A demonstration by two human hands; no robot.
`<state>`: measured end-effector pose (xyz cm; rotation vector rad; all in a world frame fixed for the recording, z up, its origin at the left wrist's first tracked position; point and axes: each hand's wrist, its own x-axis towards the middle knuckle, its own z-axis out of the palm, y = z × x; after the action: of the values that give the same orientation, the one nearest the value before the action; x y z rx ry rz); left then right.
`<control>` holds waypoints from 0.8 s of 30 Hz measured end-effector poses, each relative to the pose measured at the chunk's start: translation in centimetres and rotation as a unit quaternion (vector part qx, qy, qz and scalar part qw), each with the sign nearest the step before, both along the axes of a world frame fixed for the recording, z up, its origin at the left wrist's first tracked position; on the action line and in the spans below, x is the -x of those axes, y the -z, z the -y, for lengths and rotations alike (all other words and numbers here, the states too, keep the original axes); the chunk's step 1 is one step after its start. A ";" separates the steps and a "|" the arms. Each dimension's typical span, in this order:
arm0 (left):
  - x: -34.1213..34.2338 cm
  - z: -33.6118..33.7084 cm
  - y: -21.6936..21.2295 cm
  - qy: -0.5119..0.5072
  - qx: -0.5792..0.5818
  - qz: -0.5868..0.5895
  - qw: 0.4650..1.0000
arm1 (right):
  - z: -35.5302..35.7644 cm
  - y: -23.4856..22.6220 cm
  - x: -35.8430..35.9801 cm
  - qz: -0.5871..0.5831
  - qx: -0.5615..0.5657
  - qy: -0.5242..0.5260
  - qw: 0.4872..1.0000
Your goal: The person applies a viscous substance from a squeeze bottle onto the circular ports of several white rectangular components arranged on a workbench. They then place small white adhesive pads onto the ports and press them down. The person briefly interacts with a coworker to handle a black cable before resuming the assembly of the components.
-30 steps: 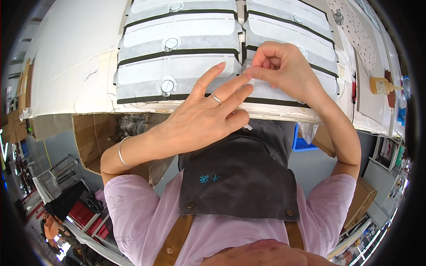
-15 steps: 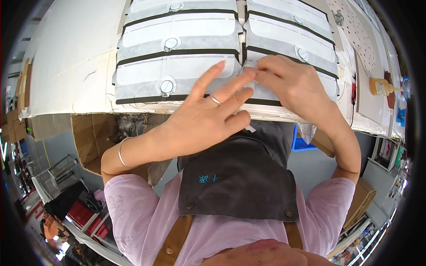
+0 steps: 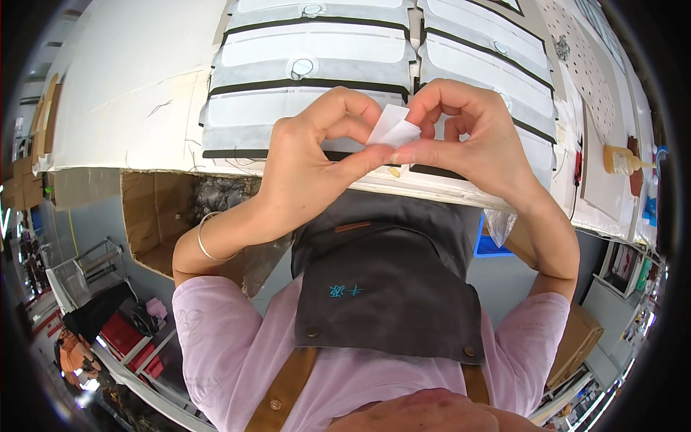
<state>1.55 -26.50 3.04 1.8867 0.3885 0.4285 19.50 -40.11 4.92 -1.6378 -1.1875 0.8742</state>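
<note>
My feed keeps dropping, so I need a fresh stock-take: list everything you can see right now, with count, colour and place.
white slip: one, white, pinched between both hands above the table edge
padded panels: several, white-grey with black bands and round fittings, stacked in two columns on the table
table: one, white, across the top
cardboard box: one, brown, open, under the table on the left
glue bottle: one, amber, far right on the table
blue bin: one, blue, under the table on the right
apron: one, dark grey, over a pink shirt
bracelet: one, silver, on the left wrist
left hand: grip closed on the white slip
right hand: grip closed on the white slip
</note>
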 end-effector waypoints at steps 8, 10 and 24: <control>0.3 -0.5 0.6 0.010 -0.031 0.008 0.999 | -0.5 -0.2 0.1 -0.008 0.041 0.011 0.999; 0.3 -0.6 0.7 0.001 -0.016 0.009 1.000 | -0.6 0.2 0.0 -0.010 0.022 0.012 1.000; 2.7 -2.5 1.0 0.173 -0.317 0.088 0.928 | -1.5 0.4 -1.6 0.021 0.095 -0.076 0.992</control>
<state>-1.14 -23.98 2.03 2.4566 -0.2432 0.5165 21.06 -38.65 4.50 -1.7409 -1.3041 1.0805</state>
